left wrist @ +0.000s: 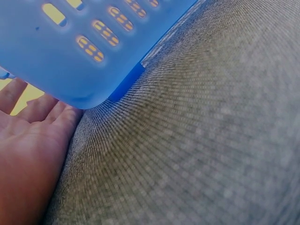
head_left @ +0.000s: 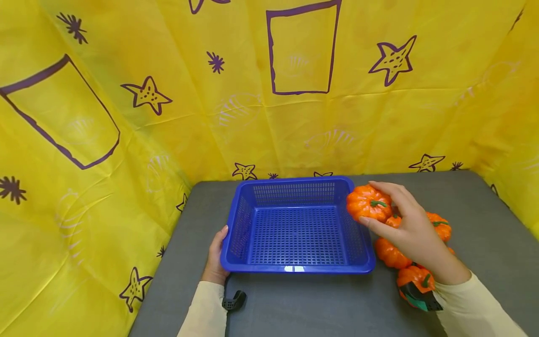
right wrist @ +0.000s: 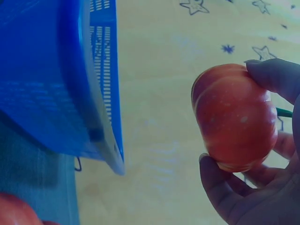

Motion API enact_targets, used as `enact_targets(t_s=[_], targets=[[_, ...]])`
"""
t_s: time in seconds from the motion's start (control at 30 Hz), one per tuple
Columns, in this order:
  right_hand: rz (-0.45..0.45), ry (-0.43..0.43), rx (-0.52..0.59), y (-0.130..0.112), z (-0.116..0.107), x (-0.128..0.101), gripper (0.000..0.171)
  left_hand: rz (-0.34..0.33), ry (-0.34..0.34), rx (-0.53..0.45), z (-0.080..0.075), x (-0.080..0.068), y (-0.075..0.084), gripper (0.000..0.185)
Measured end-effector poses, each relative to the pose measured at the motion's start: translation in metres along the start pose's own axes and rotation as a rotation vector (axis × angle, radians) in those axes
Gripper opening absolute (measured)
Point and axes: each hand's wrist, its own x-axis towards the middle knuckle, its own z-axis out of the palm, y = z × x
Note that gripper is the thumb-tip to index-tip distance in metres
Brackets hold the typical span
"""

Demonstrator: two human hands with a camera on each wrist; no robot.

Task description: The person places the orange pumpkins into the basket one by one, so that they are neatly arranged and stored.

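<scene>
My right hand grips a small orange toy pumpkin with a green stem, thumb on one side and fingers on the other. In the head view this pumpkin overlaps the right rim of a blue plastic basket. The right wrist view has the held pumpkin up beside the basket wall. At the basket's left side, my left hand rests against the outer wall. Its fingers lie along the basket's corner in the left wrist view. The basket's perforated floor shows bare.
Several more orange pumpkins lie right of the basket, partly hidden under my right hand and forearm. The grey table meets yellow cloth printed with starfish at the back and sides.
</scene>
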Motion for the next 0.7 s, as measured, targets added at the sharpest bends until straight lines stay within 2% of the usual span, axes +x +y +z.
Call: enact_targets(t_s=[0.33, 0.7], targets=[[0.009, -0.056, 0.018, -0.007, 0.011, 0.013, 0.079, 0.002, 0.009, 0.029, 0.002, -0.001, 0.001, 0.046], [-0.023, -0.091, 0.047, -0.013, 0.025, 0.028, 0.077, -0.002, 0.022, 0.026, 0.003, -0.002, 0.001, 0.049]])
